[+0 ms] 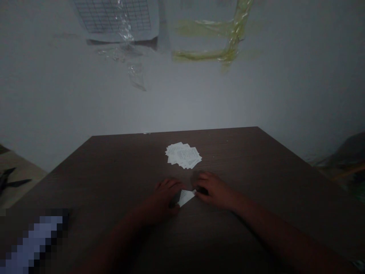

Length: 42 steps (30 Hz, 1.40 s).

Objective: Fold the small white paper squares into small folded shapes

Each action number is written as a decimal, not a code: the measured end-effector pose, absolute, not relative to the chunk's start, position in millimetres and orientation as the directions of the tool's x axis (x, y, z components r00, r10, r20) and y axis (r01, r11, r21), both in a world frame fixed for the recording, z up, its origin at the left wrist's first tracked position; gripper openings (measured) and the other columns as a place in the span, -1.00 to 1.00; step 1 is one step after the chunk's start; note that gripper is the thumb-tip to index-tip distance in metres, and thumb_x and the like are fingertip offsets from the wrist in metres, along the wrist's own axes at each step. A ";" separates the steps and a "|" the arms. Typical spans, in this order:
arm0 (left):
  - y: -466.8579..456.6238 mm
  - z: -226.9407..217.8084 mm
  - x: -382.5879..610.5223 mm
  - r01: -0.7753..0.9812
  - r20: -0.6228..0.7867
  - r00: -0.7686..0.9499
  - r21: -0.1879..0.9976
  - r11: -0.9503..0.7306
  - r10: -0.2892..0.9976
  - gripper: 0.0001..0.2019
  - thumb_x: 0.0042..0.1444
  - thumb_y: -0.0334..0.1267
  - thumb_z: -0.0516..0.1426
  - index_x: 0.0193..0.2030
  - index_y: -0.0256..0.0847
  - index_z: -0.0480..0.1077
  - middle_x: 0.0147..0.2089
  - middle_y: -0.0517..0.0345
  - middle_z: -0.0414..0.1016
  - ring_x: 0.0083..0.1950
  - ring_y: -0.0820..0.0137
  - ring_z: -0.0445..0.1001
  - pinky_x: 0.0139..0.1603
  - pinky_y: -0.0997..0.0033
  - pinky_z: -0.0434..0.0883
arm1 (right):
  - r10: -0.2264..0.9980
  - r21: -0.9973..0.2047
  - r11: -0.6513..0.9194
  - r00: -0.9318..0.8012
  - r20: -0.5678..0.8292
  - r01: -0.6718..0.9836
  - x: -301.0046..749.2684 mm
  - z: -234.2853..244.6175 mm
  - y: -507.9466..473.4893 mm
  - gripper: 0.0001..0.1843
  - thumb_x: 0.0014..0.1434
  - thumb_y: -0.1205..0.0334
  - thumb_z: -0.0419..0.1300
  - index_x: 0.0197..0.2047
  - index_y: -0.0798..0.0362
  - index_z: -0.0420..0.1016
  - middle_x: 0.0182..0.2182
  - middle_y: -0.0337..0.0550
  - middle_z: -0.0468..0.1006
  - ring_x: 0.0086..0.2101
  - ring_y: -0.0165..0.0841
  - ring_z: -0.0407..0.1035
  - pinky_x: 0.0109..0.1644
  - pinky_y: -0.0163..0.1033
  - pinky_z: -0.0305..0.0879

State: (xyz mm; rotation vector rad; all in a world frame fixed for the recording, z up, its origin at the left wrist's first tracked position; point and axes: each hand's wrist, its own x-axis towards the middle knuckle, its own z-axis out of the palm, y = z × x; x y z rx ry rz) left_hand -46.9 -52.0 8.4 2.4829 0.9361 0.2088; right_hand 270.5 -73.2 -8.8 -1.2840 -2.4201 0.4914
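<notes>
Paper slip (pixel 186 197), pale and faintly printed, lies low in the middle of the frame on a dark wood-grained table (pixel 114 163), between the two hands. We see the left hand (pixel 168 198) at its left side, fingers bent and the thumb at the slip's lower left corner; we cannot tell whether it grips the paper or only presses it. The right hand (pixel 211 189) has its thumb and forefinger closed on the slip's right corner, the other fingers curled.

Just above the hands, near the centre of the frame, we find a loose pile of printed paper slips (pixel 184 155), overlapping with their corners fanned out; the text is too small for us to read. At the lower left we make out a pixelated pale-blue object (pixel 34 239), which we cannot identify.

Across the upper half stands a pale wall (pixel 185 99). At the upper left of the frame we see a gridded sheet (pixel 114 17) crossed by clear tape (pixel 124 28), and right of the top centre, strips of yellowish tape (pixel 205 56) meeting at a corner.
</notes>
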 end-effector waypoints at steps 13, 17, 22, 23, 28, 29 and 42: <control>-54.8 16.8 -42.8 0.558 -0.025 0.767 0.519 -0.648 0.641 -0.32 0.32 -0.47 0.33 0.56 -0.01 0.60 0.56 -0.08 0.64 0.61 -0.08 0.56 0.69 -0.18 0.51 | 0.856 -0.548 0.482 -0.500 0.128 0.684 269.7 -19.5 -70.4 -0.77 0.48 0.33 0.62 0.13 -0.07 0.84 0.09 -0.02 0.79 0.19 0.03 0.64 0.41 0.20 0.52; -55.2 16.0 -42.1 0.554 -0.008 0.779 0.475 -0.683 0.627 -0.35 0.32 -0.47 0.33 0.51 0.02 0.63 0.51 -0.02 0.66 0.57 -0.06 0.57 0.68 -0.14 0.50 | 0.883 -0.632 0.425 -0.451 0.132 0.648 267.8 -21.2 -69.8 -0.76 0.43 0.38 0.64 0.07 -0.09 0.81 0.01 -0.11 0.79 0.16 -0.03 0.64 0.38 0.12 0.49; -56.7 20.1 -38.8 0.578 -0.023 0.776 0.427 -0.696 0.630 -0.41 0.32 -0.44 0.36 0.47 -0.01 0.69 0.42 -0.01 0.71 0.48 -0.05 0.63 0.62 -0.09 0.52 | 0.896 -0.648 0.395 -0.430 0.113 0.652 263.4 -19.0 -71.3 -0.83 0.49 0.42 0.57 -0.05 -0.07 0.80 -0.07 -0.15 0.80 0.12 -0.06 0.65 0.37 0.12 0.42; -57.3 20.9 -38.6 0.578 -0.016 0.775 0.421 -0.699 0.631 -0.42 0.34 -0.44 0.35 0.46 -0.02 0.70 0.41 -0.01 0.72 0.47 -0.05 0.63 0.62 -0.08 0.52 | 0.895 -0.642 0.396 -0.432 0.109 0.657 262.1 -18.5 -71.7 -0.82 0.50 0.44 0.55 -0.08 -0.07 0.80 -0.09 -0.16 0.81 0.11 -0.06 0.66 0.39 0.13 0.40; -59.8 20.8 -38.7 0.557 0.016 0.792 0.387 -0.734 0.610 -0.43 0.32 -0.45 0.34 0.44 -0.04 0.70 0.39 -0.01 0.74 0.45 -0.06 0.64 0.63 -0.12 0.50 | 0.889 -0.619 0.415 -0.442 0.120 0.667 256.8 -19.9 -73.6 -0.78 0.50 0.51 0.49 -0.08 -0.05 0.77 -0.08 -0.15 0.82 0.09 -0.08 0.67 0.39 0.12 0.39; -60.4 20.3 -37.7 0.560 0.015 0.793 0.375 -0.739 0.609 -0.44 0.33 -0.44 0.34 0.44 -0.05 0.70 0.39 -0.02 0.73 0.46 -0.06 0.64 0.62 -0.14 0.50 | 0.887 -0.615 0.421 -0.444 0.127 0.667 256.4 -21.2 -73.8 -0.78 0.50 0.51 0.49 -0.08 -0.05 0.77 -0.08 -0.15 0.81 0.09 -0.08 0.66 0.39 0.12 0.40; -60.3 -1.0 -19.5 0.563 0.041 0.806 0.254 -0.786 0.590 -0.57 0.64 -0.36 0.40 0.54 -0.02 0.69 0.40 -0.03 0.80 0.47 -0.02 0.71 0.59 -0.13 0.53 | 0.868 -0.610 0.479 -0.447 0.218 0.631 251.3 -35.5 -70.0 -0.71 0.36 0.55 0.43 -0.15 -0.08 0.57 -0.14 -0.17 0.74 -0.02 -0.12 0.64 0.25 0.01 0.51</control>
